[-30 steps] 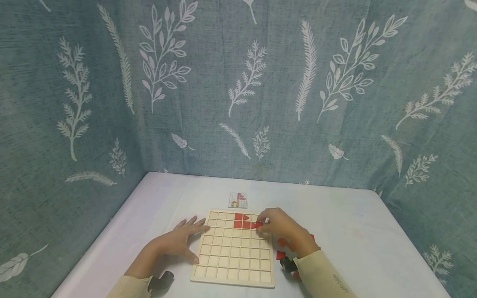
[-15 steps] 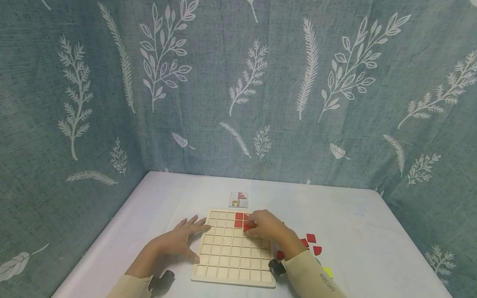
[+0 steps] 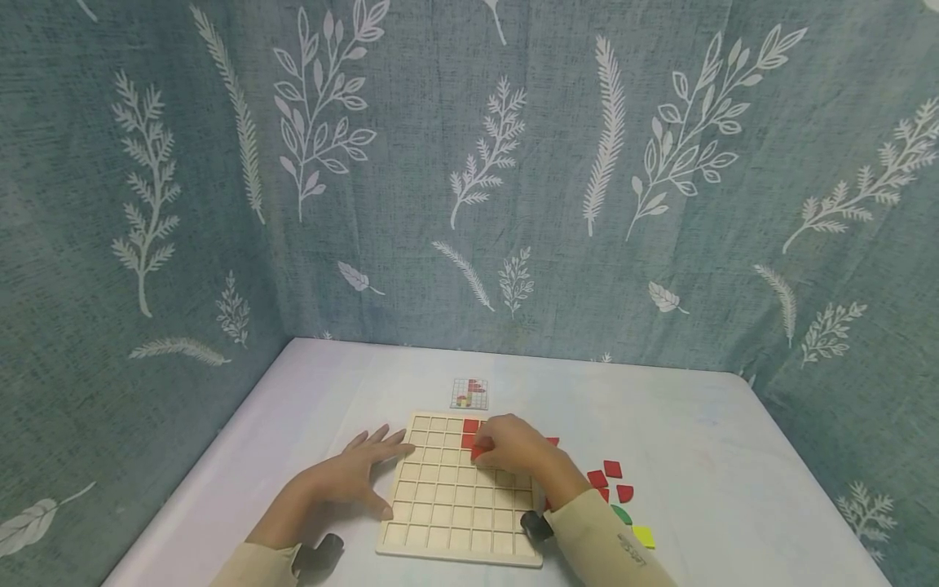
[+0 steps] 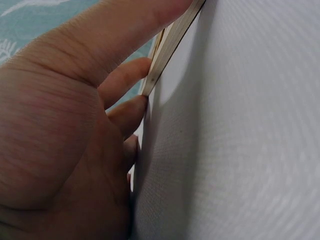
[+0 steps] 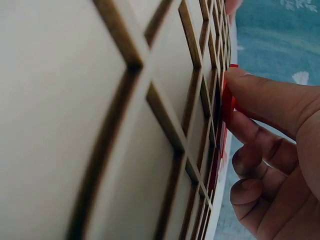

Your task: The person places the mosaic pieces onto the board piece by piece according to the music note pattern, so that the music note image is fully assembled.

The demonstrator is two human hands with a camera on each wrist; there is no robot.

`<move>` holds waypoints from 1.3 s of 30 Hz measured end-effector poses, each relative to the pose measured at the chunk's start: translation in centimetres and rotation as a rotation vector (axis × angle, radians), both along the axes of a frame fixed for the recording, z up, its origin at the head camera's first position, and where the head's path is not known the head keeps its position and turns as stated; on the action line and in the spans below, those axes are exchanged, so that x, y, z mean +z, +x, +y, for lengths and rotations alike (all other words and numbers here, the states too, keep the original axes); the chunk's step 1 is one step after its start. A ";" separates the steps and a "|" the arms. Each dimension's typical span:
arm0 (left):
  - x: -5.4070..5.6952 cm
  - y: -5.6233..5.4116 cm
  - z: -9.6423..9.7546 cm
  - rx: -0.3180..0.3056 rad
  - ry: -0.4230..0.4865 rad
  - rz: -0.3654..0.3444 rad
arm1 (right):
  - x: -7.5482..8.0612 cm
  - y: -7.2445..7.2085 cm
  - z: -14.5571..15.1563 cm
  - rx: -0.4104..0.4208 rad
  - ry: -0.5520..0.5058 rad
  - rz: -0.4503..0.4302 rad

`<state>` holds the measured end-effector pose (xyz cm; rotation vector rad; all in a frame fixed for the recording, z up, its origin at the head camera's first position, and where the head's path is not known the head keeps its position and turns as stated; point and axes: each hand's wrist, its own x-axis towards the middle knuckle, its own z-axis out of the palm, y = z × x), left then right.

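Observation:
In the head view a pale wooden grid board (image 3: pixel 442 512) lies on the table. My left hand (image 3: pixel 350 471) is spread at its left side, with fingertips and thumb touching the edge; the left wrist view shows the thumb (image 4: pixel 135 25) along the board's wooden side (image 4: pixel 172 47). Over the upper part of the board, my right hand (image 3: pixel 517 447) pinches a red tile (image 5: pixel 228 100) between thumb and index finger, its other fingers curled. Red squares (image 3: pixel 470 426) sit in the grid's top rows. The right hand covers part of the red pieces beside them.
Beyond the board lies a small picture card (image 3: pixel 469 395) with a printed grid. To the right are several loose red tiles (image 3: pixel 612 469), a green leaf-shaped piece (image 3: pixel 622 514) and a yellow square (image 3: pixel 643 536). Patterned curtains (image 3: pixel 469 179) stand behind the table.
My right hand has moved left across the board's upper rows, a red tile at its fingertips. More loose pieces show from behind the right forearm. The left hand has stayed in place.

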<state>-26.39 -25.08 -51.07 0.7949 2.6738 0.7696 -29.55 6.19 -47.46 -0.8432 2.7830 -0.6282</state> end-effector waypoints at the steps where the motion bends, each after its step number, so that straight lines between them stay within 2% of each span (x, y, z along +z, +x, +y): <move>1: 0.0 0.0 0.0 0.000 -0.003 0.001 | 0.1 0.0 -0.1 0.002 -0.002 0.000; 8: 0.2 0.2 0.0 0.001 -0.002 0.004 | 0.1 0.3 -0.5 0.060 -0.013 0.025; 14: 0.3 0.3 0.1 0.015 -0.003 -0.005 | 0.0 0.5 -0.9 0.054 -0.011 0.018; 26: 0.2 0.3 0.0 0.004 -0.002 0.001 | 0.0 0.4 -1.6 0.100 0.039 0.051; 34: 0.4 0.3 0.1 0.016 0.001 -0.008 | -0.1 0.6 -2.0 0.153 0.124 0.176; 39: 0.4 0.4 0.2 0.016 -0.002 -0.005 | -0.1 0.8 -2.2 0.157 0.153 0.211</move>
